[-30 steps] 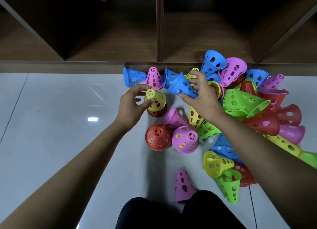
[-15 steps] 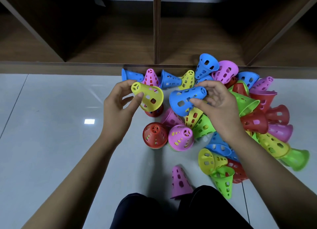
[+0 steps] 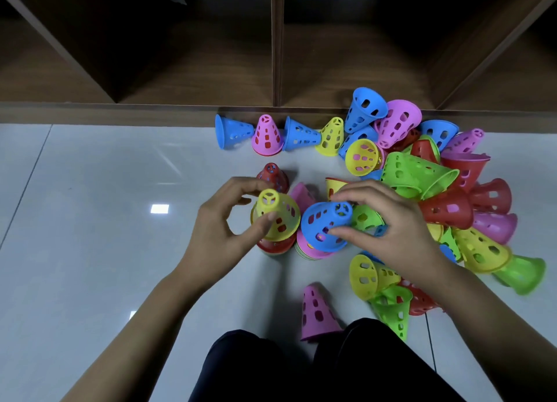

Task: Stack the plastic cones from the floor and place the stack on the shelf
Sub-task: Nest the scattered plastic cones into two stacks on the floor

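Left hand (image 3: 223,235) fingers pinch a yellow perforated plastic cone (image 3: 275,217) over the red stack (image 3: 275,246) mid-floor; right hand (image 3: 388,226) fingers pinch a blue perforated plastic cone (image 3: 325,225) over the pink stack (image 3: 313,251). Seat each squarely, rims level.

1. Red cone (image 3: 275,244) beneath the yellow cone (image 3: 277,217): only its lower rim shows
2. Pink stack (image 3: 310,252) beneath the blue cone (image 3: 325,225): number of cones cannot be told
3. Green cone (image 3: 523,273) at far right: blurred
4. Shelf (image 3: 277,70) compartments: cut off by the top edge
5. Both forearms: cut off at the lower edge
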